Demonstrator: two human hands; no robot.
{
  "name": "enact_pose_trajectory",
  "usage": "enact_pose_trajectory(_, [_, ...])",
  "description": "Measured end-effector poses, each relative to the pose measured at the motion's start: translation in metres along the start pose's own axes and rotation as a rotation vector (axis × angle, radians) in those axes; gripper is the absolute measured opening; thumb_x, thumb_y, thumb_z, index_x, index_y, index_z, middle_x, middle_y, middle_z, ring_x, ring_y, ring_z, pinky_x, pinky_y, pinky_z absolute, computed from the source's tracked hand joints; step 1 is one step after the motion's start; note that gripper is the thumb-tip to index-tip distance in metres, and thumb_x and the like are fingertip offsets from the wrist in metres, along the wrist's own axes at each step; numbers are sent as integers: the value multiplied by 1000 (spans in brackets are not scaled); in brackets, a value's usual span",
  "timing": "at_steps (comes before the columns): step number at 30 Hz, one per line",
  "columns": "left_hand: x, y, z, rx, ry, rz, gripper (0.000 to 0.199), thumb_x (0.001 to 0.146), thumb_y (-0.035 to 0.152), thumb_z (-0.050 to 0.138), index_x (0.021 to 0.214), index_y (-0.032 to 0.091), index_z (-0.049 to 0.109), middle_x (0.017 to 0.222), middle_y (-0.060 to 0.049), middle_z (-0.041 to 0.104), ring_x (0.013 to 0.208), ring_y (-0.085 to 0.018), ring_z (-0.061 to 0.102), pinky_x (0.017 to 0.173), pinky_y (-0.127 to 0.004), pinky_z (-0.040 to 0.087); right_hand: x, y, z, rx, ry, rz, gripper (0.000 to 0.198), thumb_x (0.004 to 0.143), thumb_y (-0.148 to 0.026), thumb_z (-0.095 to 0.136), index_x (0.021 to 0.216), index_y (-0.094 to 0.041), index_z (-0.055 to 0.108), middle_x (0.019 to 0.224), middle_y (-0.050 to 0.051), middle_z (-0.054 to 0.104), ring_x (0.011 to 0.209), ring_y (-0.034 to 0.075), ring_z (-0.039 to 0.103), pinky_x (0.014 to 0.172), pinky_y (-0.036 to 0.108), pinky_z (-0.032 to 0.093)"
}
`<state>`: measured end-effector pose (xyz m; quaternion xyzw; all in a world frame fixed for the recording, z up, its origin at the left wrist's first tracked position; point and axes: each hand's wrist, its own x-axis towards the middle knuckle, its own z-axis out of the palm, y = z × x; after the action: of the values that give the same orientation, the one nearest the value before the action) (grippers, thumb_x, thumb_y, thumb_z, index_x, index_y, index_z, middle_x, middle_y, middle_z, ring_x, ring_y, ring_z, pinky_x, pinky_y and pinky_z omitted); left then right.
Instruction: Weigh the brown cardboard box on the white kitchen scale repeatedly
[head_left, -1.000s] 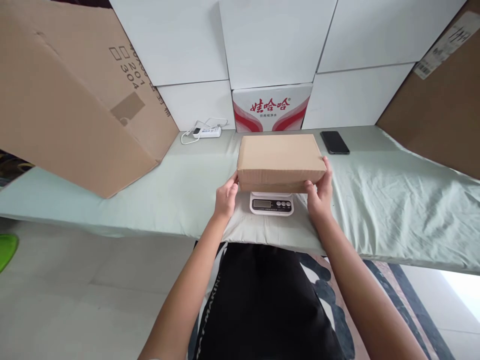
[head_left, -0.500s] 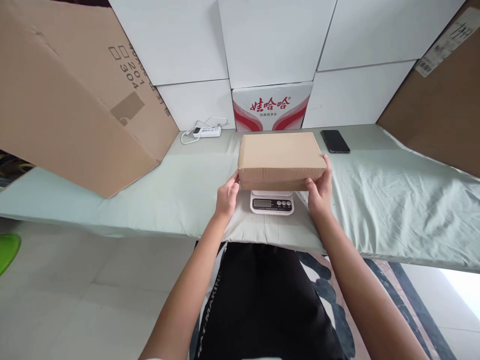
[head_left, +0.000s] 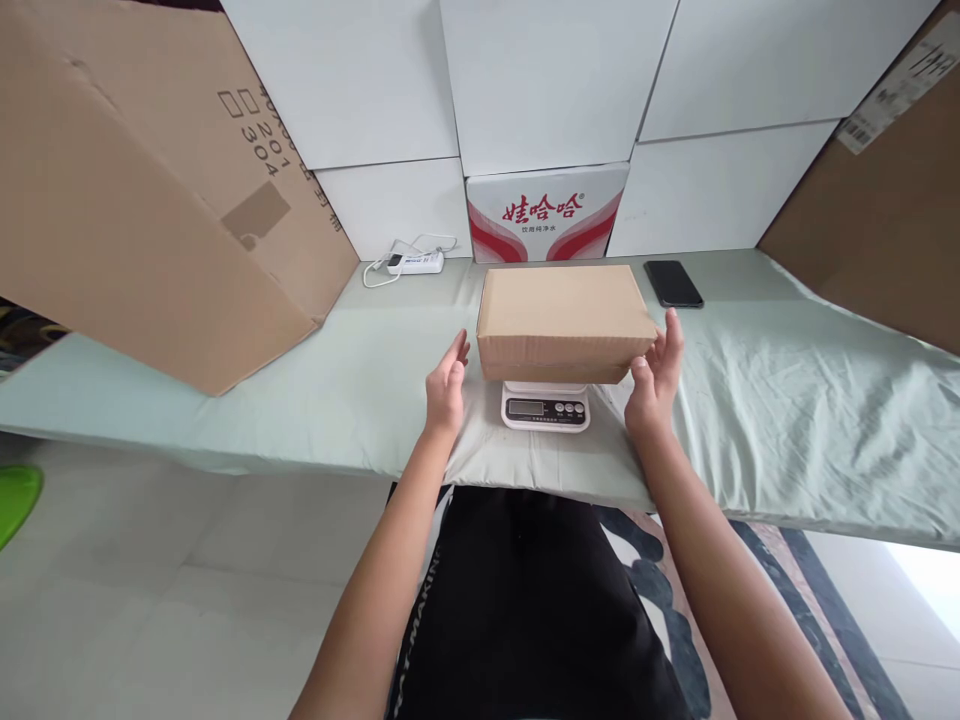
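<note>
Brown box [head_left: 566,308] sits on white scale [head_left: 546,411], middle of the green cloth [head_left: 360,370], display side near. I see hands apart, flanking it: left hand [head_left: 445,392] loose, fingers straight, just off the left side; right hand [head_left: 654,385] spread at the right near corner, can't tell if touching. Phone [head_left: 673,284] far right, white power strip [head_left: 420,263] far left, red-white carton [head_left: 547,215] behind.
</note>
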<state>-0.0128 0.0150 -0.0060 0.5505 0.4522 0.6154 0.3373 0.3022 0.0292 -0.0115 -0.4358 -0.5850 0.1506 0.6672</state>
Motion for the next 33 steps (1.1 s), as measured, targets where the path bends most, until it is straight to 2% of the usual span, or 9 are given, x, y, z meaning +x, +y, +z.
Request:
enact_pose_trajectory(3, [1,1,-1,11,45,-16,85,102,86,46,165,30,61,176,-10,59,165,-35,58,138,-50,50,1,1,-1,-6,41,7,91,95,-76,58,174,-39,36,164,15,60,151,44,64,123,75,49])
enact_pose_trajectory(8, [1,3,-1,36,46,-12,86,103,86,43,166,30,59,177,-11,59,164,-35,58,136,-49,52,4,0,-2,13,70,13,86,96,-73,57,173,-39,39,165,15,59,156,44,59,122,75,49])
enact_pose_trajectory(15, [2,4,0,-82,74,-29,88,95,90,56,158,30,68,173,-12,62,163,-37,60,137,-52,50,5,6,-1,26,67,-5,81,97,-74,57,168,-37,47,158,14,63,147,43,64,119,73,52])
enact_pose_trajectory(27, [1,4,1,-77,59,-18,86,97,88,56,156,28,70,169,-13,66,160,-38,62,136,-52,52,5,2,-1,19,79,36,76,98,-74,57,164,-39,54,149,12,67,134,39,69,112,68,57])
enact_pose_trajectory(33, [1,4,2,-80,39,-24,85,97,86,57,156,26,70,168,-14,67,162,-39,61,136,-54,51,5,1,-2,7,73,45,73,99,-75,57,162,-37,57,146,11,68,140,38,66,117,67,55])
